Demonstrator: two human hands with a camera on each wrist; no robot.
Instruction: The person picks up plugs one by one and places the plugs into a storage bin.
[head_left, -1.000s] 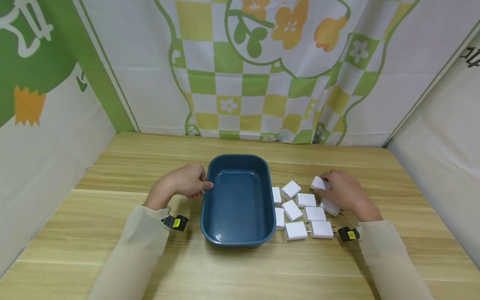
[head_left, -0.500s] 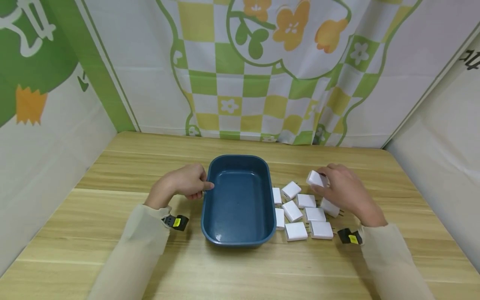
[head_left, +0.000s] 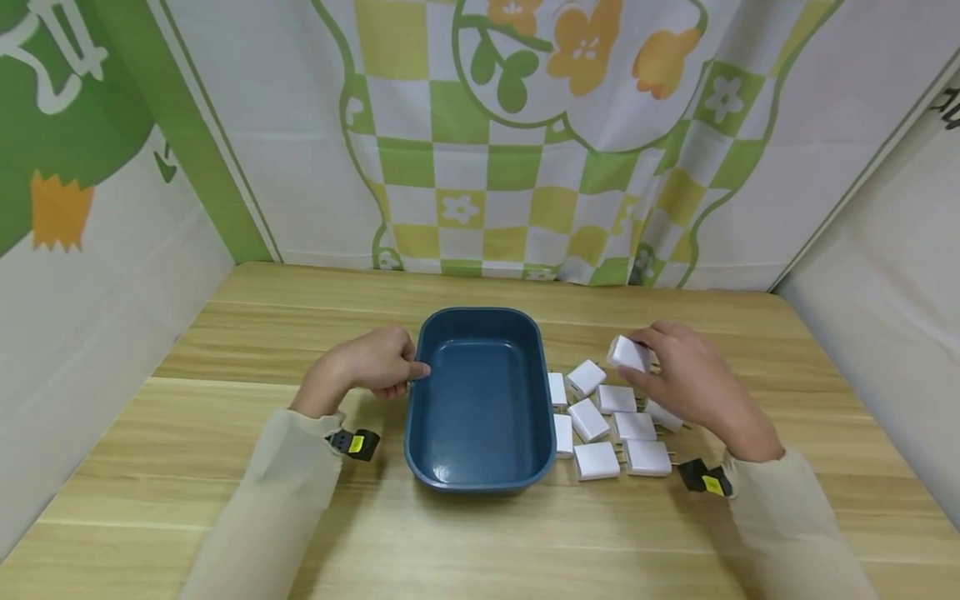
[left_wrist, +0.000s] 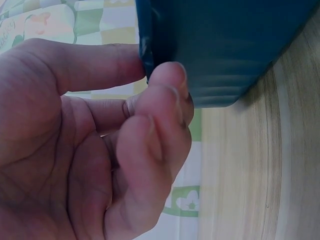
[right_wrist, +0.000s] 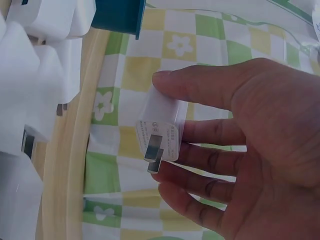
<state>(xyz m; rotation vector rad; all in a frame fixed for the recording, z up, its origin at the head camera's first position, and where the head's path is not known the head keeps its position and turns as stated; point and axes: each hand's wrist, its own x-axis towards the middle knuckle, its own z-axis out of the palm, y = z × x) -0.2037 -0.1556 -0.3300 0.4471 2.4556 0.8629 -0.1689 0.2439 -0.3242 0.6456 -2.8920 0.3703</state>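
Note:
A dark blue rectangular basin [head_left: 480,481] stands on the wooden table, with nothing in it. My left hand [head_left: 378,360] pinches its left rim, thumb over the edge and fingers outside below it; the left wrist view shows the basin wall [left_wrist: 215,45] between them. Off to the right, my right hand [head_left: 686,379] holds a white charger plug [head_left: 628,354] between thumb and fingers, raised over the other plugs. Its two metal prongs [right_wrist: 153,148] face the camera in the right wrist view.
Several more white charger plugs [head_left: 596,461] lie grouped on the table right against the basin's right side, prongs mostly pointing right. A patterned curtain [head_left: 495,183] hangs behind the table's far edge. White fabric walls [head_left: 885,233] stand at both sides.
My right hand has lifted the charger plug from the group and moved it up and slightly left. My left hand keeps its grip on the basin, which has not visibly moved.

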